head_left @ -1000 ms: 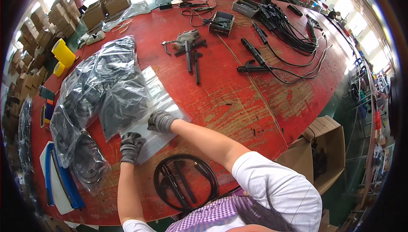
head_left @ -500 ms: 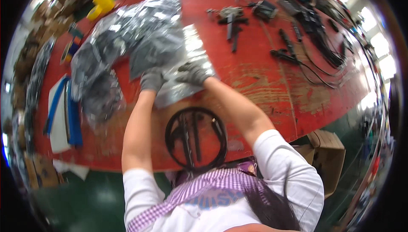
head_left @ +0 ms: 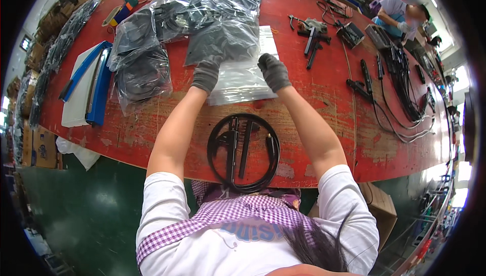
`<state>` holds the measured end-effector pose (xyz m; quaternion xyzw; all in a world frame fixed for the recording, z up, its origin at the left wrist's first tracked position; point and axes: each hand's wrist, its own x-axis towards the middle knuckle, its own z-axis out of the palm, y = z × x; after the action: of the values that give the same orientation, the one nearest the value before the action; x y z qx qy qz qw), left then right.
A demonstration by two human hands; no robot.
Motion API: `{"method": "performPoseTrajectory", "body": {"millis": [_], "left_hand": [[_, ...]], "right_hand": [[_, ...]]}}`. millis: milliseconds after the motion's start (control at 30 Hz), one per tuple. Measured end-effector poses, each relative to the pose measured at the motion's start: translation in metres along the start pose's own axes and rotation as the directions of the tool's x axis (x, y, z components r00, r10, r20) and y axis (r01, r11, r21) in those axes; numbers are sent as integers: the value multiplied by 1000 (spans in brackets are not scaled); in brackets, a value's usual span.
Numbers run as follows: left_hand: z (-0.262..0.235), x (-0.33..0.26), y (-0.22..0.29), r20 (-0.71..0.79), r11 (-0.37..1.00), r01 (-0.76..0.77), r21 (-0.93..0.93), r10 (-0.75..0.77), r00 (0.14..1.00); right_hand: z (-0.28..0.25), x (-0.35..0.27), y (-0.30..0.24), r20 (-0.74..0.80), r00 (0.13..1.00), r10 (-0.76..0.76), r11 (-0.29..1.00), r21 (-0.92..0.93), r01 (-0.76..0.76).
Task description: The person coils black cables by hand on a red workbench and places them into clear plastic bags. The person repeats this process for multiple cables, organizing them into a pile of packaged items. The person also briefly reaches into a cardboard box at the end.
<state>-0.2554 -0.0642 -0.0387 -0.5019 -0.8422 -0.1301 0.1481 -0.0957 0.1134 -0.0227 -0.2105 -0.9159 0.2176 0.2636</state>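
Red and scuffed, the long table [head_left: 324, 99] runs left to right through a workshop, with cardboard boxes stacked along the far left and another person [head_left: 400, 15] seated at the far right end. Filled clear bags of black parts [head_left: 177, 28] lie heaped at the far middle; a blue and white folder [head_left: 88, 86] lies to their left, and black tools with cables [head_left: 395, 78] spread to the right. Nearest the body sits a coiled black cable [head_left: 243, 152] ringed round two black rods.

Between the heap and the coil lies an empty clear bag [head_left: 243, 76], flat on the table. The left hand [head_left: 206, 73], gloved grey, rests on its left edge, fingers curled down together against the film. The right hand [head_left: 274, 71], also gloved, presses its far right part, fingers bent and close; whether either pinches the film I cannot tell.

That bag looks light, limp and slippery, likely to slide or crumple, so it is best taken at its open edge or a corner with a pinch.
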Motion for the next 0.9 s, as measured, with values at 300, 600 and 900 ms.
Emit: {"method": "performPoseTrajectory", "body": {"millis": [300,600,900], "left_hand": [[-3,-10,2,201,962,-53,268,-2,980],[-52,-13,28,326,946,301,119,-323,888],[-29,-115,46,365,985,-110,134,55,929]], "right_hand": [[-13,1,16,354,927,-124,627,-696,350],[-43,-44,-2,150,987,-60,793,-593,139],[-53,-157,6,288,927,-238,895,-305,325]]}}
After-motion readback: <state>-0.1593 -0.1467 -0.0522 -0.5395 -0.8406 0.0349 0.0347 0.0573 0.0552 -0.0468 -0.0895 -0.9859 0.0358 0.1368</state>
